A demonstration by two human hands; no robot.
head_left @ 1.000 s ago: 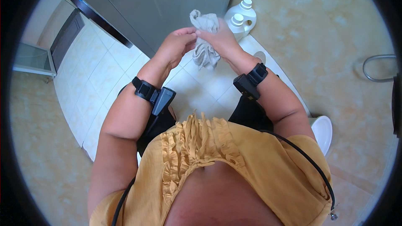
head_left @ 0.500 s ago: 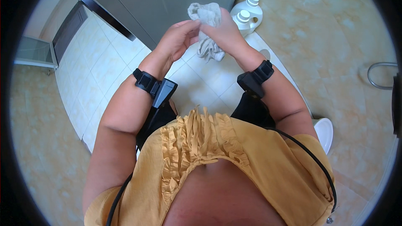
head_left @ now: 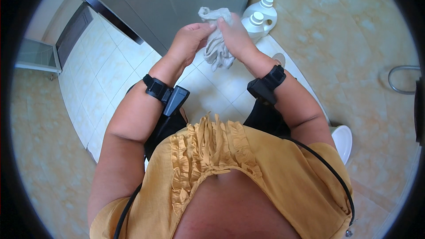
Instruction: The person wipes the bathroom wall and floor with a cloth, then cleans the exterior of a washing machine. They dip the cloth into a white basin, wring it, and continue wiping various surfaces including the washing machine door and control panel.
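A light grey, crumpled cloth (head_left: 217, 52) is held up in front of me, its loose folds hanging below my fingers. My right hand (head_left: 239, 39) is closed around its right side, the thumb pressed onto the fabric; that hand is slightly blurred. From the other side, my left hand (head_left: 188, 40) pinches the cloth between thumb and fingers near its upper part. Some fingertips of both hands are hidden behind the fabric. Each wrist carries a black strapped device.
Two white jugs with white caps, a nearer jug (head_left: 254, 27) and a farther jug (head_left: 271, 15), stand just beyond my right hand. A large grey cabinet-like panel (head_left: 177, 0) rises ahead. A white container (head_left: 343, 144) sits by my right elbow, and tiled floor (head_left: 102, 71) lies below.
The cloth and both hands have come slightly lower and nearer to me. My right thumb now lies higher across the cloth, and the folds hang differently.
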